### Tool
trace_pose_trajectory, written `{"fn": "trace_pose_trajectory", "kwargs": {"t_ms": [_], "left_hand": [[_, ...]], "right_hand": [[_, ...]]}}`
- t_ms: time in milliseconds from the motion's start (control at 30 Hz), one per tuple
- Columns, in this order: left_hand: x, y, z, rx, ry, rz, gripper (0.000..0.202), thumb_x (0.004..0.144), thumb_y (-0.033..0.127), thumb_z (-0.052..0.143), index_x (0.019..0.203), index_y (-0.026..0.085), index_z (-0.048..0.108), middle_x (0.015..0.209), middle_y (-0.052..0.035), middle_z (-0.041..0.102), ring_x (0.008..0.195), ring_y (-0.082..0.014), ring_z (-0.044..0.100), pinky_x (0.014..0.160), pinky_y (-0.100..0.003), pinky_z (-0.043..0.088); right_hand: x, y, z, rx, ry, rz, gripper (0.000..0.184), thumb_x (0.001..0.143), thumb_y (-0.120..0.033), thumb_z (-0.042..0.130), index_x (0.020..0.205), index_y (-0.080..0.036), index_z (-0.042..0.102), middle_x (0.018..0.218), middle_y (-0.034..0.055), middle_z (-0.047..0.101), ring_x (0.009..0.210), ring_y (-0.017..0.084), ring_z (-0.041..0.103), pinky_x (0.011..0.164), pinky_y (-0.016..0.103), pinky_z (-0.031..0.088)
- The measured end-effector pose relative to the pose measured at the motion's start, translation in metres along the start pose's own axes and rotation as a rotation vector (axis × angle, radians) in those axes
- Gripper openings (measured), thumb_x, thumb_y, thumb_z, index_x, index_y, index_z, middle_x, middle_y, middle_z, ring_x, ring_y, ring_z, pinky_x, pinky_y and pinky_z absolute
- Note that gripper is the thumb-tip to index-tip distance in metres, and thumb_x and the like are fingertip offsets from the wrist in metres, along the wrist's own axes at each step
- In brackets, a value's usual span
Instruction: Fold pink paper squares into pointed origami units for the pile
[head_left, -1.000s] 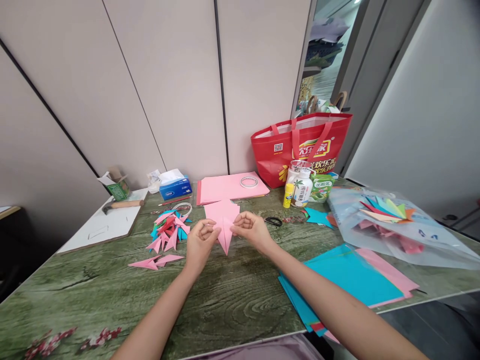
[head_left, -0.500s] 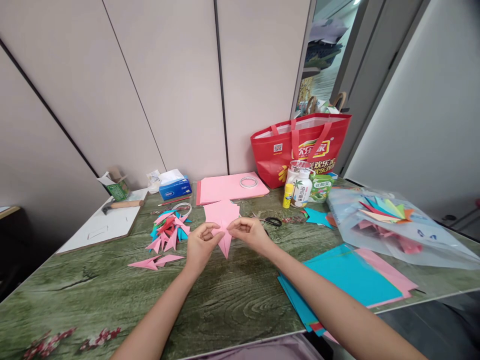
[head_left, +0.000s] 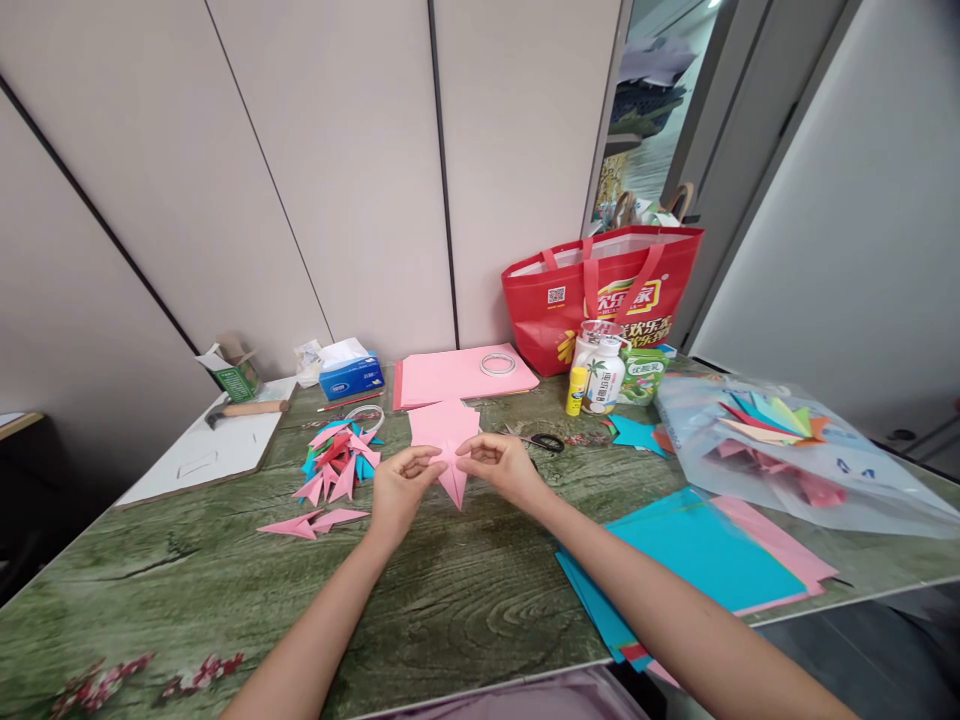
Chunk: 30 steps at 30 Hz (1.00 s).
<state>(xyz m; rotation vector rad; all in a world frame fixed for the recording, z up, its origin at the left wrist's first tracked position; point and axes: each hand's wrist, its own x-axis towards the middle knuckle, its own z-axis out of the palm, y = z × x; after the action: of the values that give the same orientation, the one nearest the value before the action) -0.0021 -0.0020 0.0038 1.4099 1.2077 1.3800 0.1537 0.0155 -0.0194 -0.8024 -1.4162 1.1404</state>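
A pink sheet of folded paper [head_left: 453,484] with a pointed lower end is held up between my hands. On its left edge my left hand [head_left: 402,482] pinches it between thumb and fingers. The opposite edge is pinched the same way by my right hand [head_left: 504,468]. Creases run down the paper's middle to the point. Behind it lies more pink paper [head_left: 444,422]. To the left sits a heap of pink, blue and red folded paper pieces [head_left: 339,458], with two pink pieces [head_left: 312,522] in front of it.
Blue and pink sheets [head_left: 697,550] lie at the right front. Scissors [head_left: 546,441], a glue stick [head_left: 576,391], a white bottle [head_left: 603,378] and a red bag [head_left: 547,310] stand or lie behind my right hand. A tissue box [head_left: 351,376] and hammer [head_left: 247,408] are back left.
The folded paper's lower point has shifted slightly up and to the right. Both hands keep their pinch and have hardly moved.
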Motion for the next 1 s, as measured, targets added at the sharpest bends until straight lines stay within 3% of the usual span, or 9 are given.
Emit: {"fn": "trace_pose_trajectory", "kwargs": {"t_ms": [200, 400, 733, 867, 1000], "left_hand": [[0.0, -0.009, -0.002, 0.175, 0.028, 0.147, 0.02, 0.057, 0.027, 0.07, 0.074, 0.016, 0.067, 0.072, -0.0032, 0.067, 0.057, -0.0135, 0.058, 0.056, -0.024, 0.048], [-0.001, -0.01, -0.004, 0.295, 0.033, 0.309, 0.017, 0.064, 0.03, 0.066, 0.073, 0.017, 0.068, 0.068, -0.0034, 0.065, 0.055, -0.0134, 0.057, 0.052, -0.024, 0.046], [-0.003, -0.006, -0.004, 0.419, 0.021, 0.509, 0.008, 0.07, 0.023, 0.062, 0.069, 0.018, 0.067, 0.067, -0.0025, 0.064, 0.061, -0.0135, 0.057, 0.058, -0.025, 0.045], [-0.005, -0.002, -0.003, 0.504, 0.006, 0.556, 0.009, 0.071, 0.023, 0.06, 0.067, 0.017, 0.065, 0.066, -0.0023, 0.062, 0.061, -0.0131, 0.056, 0.057, -0.024, 0.044], [-0.005, -0.004, -0.002, 0.537, -0.026, 0.51, 0.011, 0.074, 0.023, 0.056, 0.068, 0.017, 0.062, 0.072, -0.0028, 0.062, 0.063, -0.0131, 0.056, 0.057, -0.022, 0.043]], "right_hand": [[-0.002, -0.004, 0.001, -0.043, 0.071, -0.051, 0.017, 0.058, -0.026, 0.07, 0.07, -0.015, 0.066, 0.054, -0.003, 0.052, 0.05, 0.008, 0.045, 0.049, 0.021, 0.036], [-0.005, -0.01, 0.005, -0.073, 0.137, -0.085, 0.015, 0.058, -0.024, 0.07, 0.07, -0.015, 0.069, 0.062, 0.0018, 0.062, 0.055, 0.011, 0.052, 0.053, 0.023, 0.042], [-0.004, -0.002, 0.006, -0.116, 0.146, -0.13, 0.014, 0.062, -0.029, 0.069, 0.067, -0.016, 0.067, 0.067, 0.0034, 0.062, 0.059, 0.013, 0.056, 0.055, 0.024, 0.045], [-0.005, -0.004, 0.005, -0.242, 0.12, -0.213, 0.011, 0.066, -0.028, 0.066, 0.068, -0.017, 0.067, 0.079, 0.0056, 0.061, 0.066, 0.013, 0.055, 0.054, 0.023, 0.043], [-0.006, -0.006, 0.005, -0.315, 0.076, -0.207, 0.012, 0.07, -0.027, 0.063, 0.072, -0.016, 0.066, 0.065, 0.0033, 0.062, 0.055, 0.012, 0.052, 0.052, 0.022, 0.041]]}}
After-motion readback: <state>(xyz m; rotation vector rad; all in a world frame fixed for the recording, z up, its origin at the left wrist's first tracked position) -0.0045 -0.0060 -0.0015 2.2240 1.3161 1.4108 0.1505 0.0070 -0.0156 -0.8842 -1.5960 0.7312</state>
